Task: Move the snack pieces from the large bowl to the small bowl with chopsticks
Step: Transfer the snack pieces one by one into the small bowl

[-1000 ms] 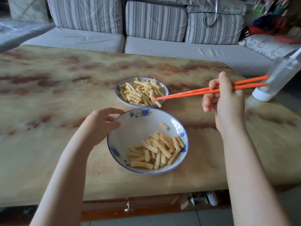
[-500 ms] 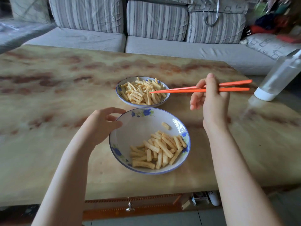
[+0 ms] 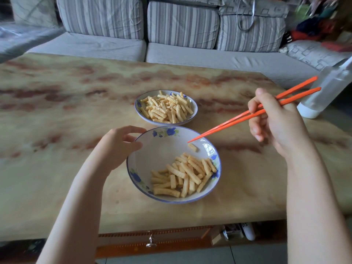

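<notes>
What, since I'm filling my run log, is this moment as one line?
right hand: holds chopsticks | tips: empty, above large bowl | left hand: holds large bowl rim | small bowl: holds snack pieces

table top [image 3: 66, 115]: glossy, smooth, marbled stone-look finish; wood-look trim [image 3: 123, 244] seen under the edge; drawer knob [image 3: 151, 242] in shiny metal. large bowl [image 3: 158, 159] and small bowl [image 3: 181, 123]: glazed ceramic, smooth, glossy. chopsticks [image 3: 238, 119]: matt orange, likely plastic. snack pieces [image 3: 182, 174]: ridged, dry, matt. sofa [image 3: 181, 23]: striped woven cloth. bottle [image 3: 329, 88]: translucent plastic.
</notes>
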